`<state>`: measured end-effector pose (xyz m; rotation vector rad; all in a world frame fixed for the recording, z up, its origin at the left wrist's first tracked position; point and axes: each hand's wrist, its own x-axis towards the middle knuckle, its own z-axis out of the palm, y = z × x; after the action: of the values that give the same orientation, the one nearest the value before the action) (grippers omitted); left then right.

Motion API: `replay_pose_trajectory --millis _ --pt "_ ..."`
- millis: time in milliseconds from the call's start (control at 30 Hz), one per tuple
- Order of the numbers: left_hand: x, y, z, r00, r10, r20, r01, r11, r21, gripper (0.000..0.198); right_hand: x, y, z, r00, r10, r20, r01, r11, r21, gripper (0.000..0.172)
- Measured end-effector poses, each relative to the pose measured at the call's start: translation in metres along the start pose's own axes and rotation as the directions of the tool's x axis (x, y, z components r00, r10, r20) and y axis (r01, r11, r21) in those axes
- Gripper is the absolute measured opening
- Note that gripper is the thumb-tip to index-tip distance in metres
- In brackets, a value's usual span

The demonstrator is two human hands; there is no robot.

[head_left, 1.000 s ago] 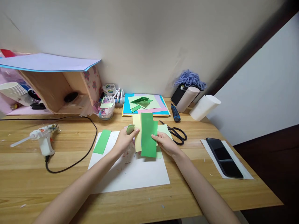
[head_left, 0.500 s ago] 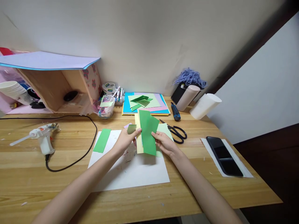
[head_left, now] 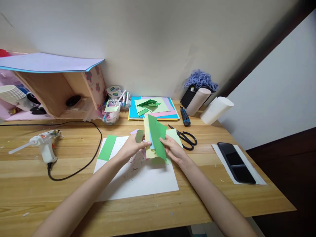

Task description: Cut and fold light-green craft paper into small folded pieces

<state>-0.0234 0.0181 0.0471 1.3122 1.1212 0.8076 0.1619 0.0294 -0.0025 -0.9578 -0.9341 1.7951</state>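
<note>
My left hand [head_left: 134, 145] is closed on several sheets of colored paper; a pale yellow sheet [head_left: 151, 153] shows at the edge, with a light blue bit beside it. A small olive-green folded piece of paper [head_left: 139, 136] sticks up at the left thumb. With thumb and fingers, my right hand [head_left: 173, 148] pinches a green sheet of paper [head_left: 157, 135] at its right side, tilted away from the yellow one. Below both hands lies a white sheet [head_left: 148, 184] with small colored marks. A green paper strip [head_left: 107, 147] rests on its upper left corner.
Black-handled scissors [head_left: 189, 140] lie right of my right hand, near a blue utility knife [head_left: 185, 117]. A colored paper stack [head_left: 134, 112] with folded green pieces stands behind. A corded glue gun [head_left: 48, 146] lies left, a phone [head_left: 235, 163] right.
The green sheet has swung rightward, away from the yellow sheet, so a light blue bit shows between them. My left thumb has shifted slightly lower. The camera view has moved a little.
</note>
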Motion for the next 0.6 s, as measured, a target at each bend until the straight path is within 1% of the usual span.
replay_pose_trajectory --millis 100,167,300,367,433,500,600 --pt "0.002 -0.001 0.001 0.999 -0.018 -0.032 0.020 0.999 0.043 0.025 0.000 0.001 0.000 1.000 -0.013 -0.008 0.013 1.000 0.006 0.037" --pt "0.004 -0.004 0.001 0.997 -0.007 -0.082 0.014 0.996 0.094 0.021 0.000 0.001 0.000 1.000 -0.019 -0.010 0.019 1.000 0.004 0.035" --pt "0.008 -0.011 0.000 0.977 0.112 -0.184 -0.062 0.964 0.257 0.012 0.000 0.002 0.001 0.998 -0.002 -0.065 0.000 0.999 -0.035 0.030" --pt "0.008 -0.013 -0.002 0.968 0.141 -0.210 -0.068 0.944 0.322 0.012 0.001 0.002 0.001 0.993 0.009 -0.116 -0.015 0.998 -0.053 0.029" --pt "0.009 -0.015 -0.005 0.968 0.132 -0.212 -0.049 0.932 0.360 0.013 0.001 0.000 -0.001 0.985 0.010 -0.171 -0.021 0.998 -0.060 0.028" --pt "0.012 -0.017 -0.012 0.976 0.090 -0.197 -0.007 0.922 0.387 0.011 0.002 -0.003 -0.006 0.975 -0.010 -0.223 -0.005 0.998 -0.064 0.027" --pt "0.017 -0.023 -0.025 0.976 0.019 -0.218 0.090 0.875 0.477 0.006 0.003 -0.010 -0.013 0.968 -0.041 -0.248 0.027 0.998 -0.061 0.026"
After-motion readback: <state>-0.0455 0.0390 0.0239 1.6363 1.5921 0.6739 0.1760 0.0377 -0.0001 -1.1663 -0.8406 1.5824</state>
